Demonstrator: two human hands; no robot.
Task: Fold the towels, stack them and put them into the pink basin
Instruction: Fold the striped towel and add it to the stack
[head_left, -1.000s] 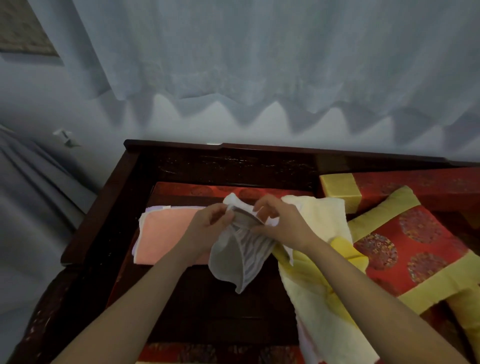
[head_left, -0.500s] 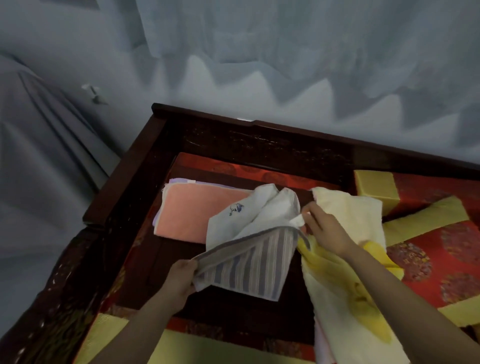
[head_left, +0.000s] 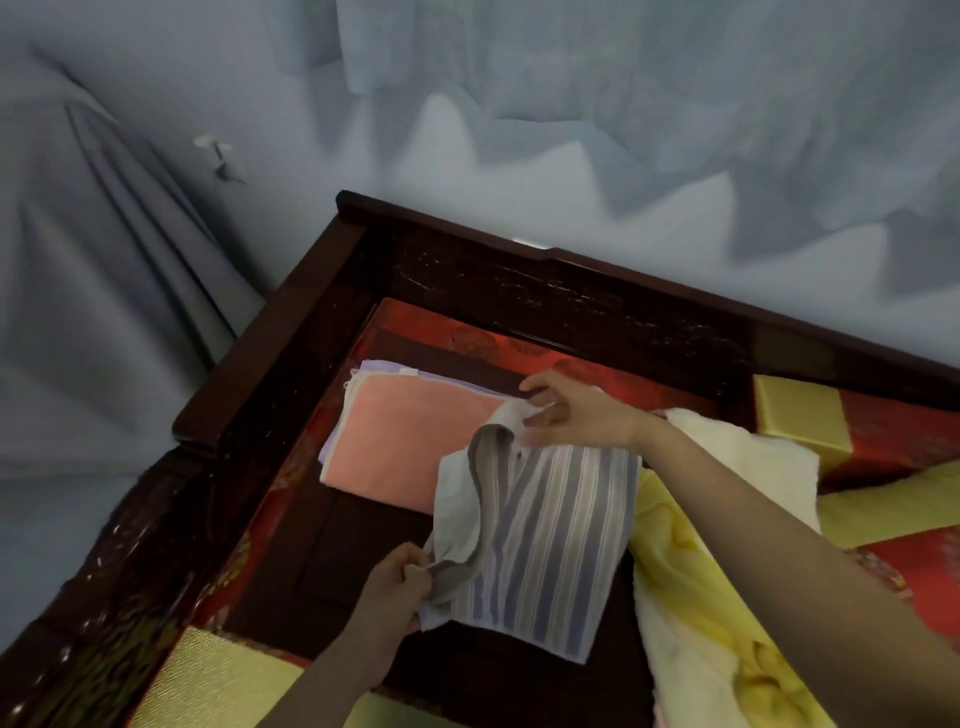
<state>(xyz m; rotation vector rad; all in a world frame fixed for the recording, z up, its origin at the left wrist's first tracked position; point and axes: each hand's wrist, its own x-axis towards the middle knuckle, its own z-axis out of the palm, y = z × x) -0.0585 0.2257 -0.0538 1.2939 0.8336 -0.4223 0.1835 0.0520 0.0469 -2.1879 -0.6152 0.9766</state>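
Pinching the striped towel (head_left: 540, 540) mid-frame: left hand (head_left: 400, 582) grips its lower-left corner, right hand (head_left: 576, 415) its top edge, beside the folded pink towel (head_left: 410, 441).

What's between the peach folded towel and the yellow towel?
Head view: the striped towel, pinched at its corners by the left hand and the right hand.
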